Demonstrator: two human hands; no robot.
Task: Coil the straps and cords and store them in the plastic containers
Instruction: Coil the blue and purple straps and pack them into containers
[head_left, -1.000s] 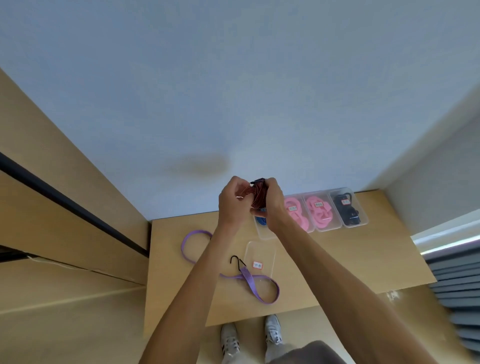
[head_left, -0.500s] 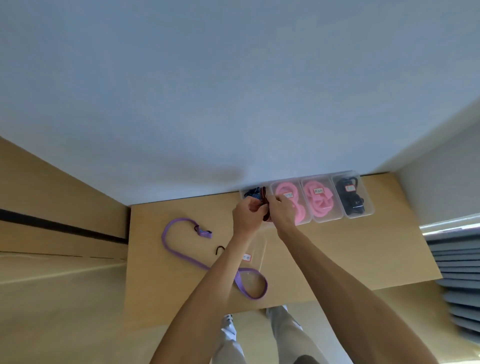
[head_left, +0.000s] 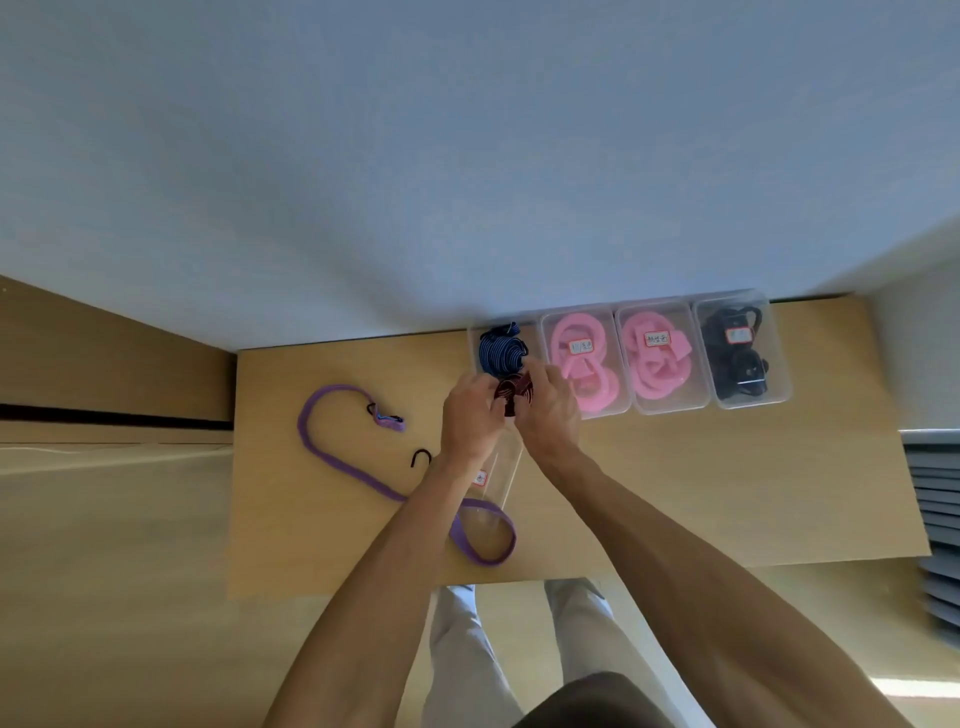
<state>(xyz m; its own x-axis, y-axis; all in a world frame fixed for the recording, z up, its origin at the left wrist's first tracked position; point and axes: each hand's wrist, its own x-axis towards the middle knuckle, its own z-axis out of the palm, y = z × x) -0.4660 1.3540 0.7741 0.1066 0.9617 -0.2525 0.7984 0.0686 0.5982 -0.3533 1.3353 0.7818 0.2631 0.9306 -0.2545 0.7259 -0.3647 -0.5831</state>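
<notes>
Both hands held the dark red coiled cord (head_left: 513, 393) at the near end of the leftmost container (head_left: 475, 343), which already had a blue coiled cord (head_left: 501, 349) in its far half. Left hand (head_left: 470, 415) and right hand (head_left: 550, 410) each had fingers curled around the red bundle, pinching it from either side; whether it had touched the container floor couldn't be told, hands hid the rim there. Main risk: the coil was elastic-looking and tightly bunched, so it would likely spring loose once the fingers let go, spilling over the low wall or pushing up on the blue coil. The space left beside the blue coil looked tight, so forcing the bundle in could shove the light container along the bench (head_left: 675, 467) or knock the neighbouring pink-strap container (head_left: 584, 358). The left forearm also passed right over the clear lid (head_left: 498, 478) and the purple strap (head_left: 363, 478), so pulling back could drag either. The purple strap, lying uncoiled with its black hook (head_left: 421, 457) near it, was left to do. Two more containers sat further right, one pink (head_left: 657, 358), one with black cords (head_left: 737, 353). Versus a second earlier: the bundle then was raised in front of the wall, above the containers, being gripped and tidied; half a second ago it had dropped toward the leftmost box, and now it sat lower, at the box's near end with the blue coil fully exposed. The view had tilted down too.
</notes>
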